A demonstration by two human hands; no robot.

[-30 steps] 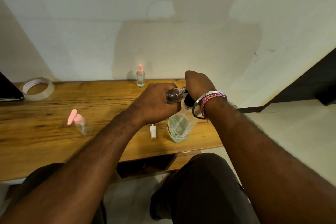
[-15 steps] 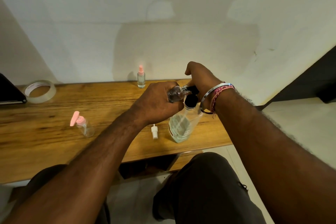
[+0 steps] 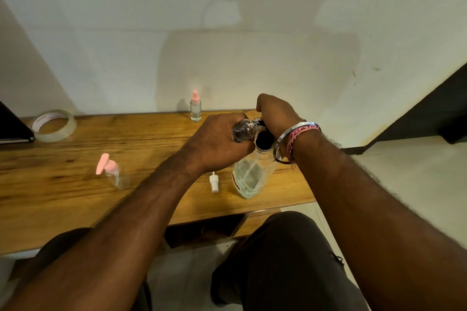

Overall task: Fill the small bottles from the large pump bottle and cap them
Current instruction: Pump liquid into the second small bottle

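Wooden tabletop (image 3: 63, 199) runs under a plain pale wall, and close to its near edge stands the large pump bottle (image 3: 249, 179), clear, with liquid low in its base. Just left of it lies a loose white spray cap (image 3: 214, 182), not yet fitted to anything.

Over the big bottle's neck the two hands meet. The left hand (image 3: 217, 144) is curled round a small clear bottle (image 3: 243, 131), holding it on its side with the mouth against the dark pump head. The right hand (image 3: 276, 115) is closed over that pump head (image 3: 264, 139) — fingers wrapped on it, bangle and thread bands at the wrist.

Compared with half a second back, the right hand sits lower and tighter over the pump, and a second back it was low as well — so it reads as one press among several, the stroke coming down again. My judgement: filling is under way, capping is not. How much is in the small bottle cannot be told.

Further left stands a small bottle with a pink pump top (image 3: 113, 173), apparently empty. At the back, by the wall, a pink-capped spray bottle (image 3: 195, 107) stands upright, and a tape roll (image 3: 54, 125) lies far left.
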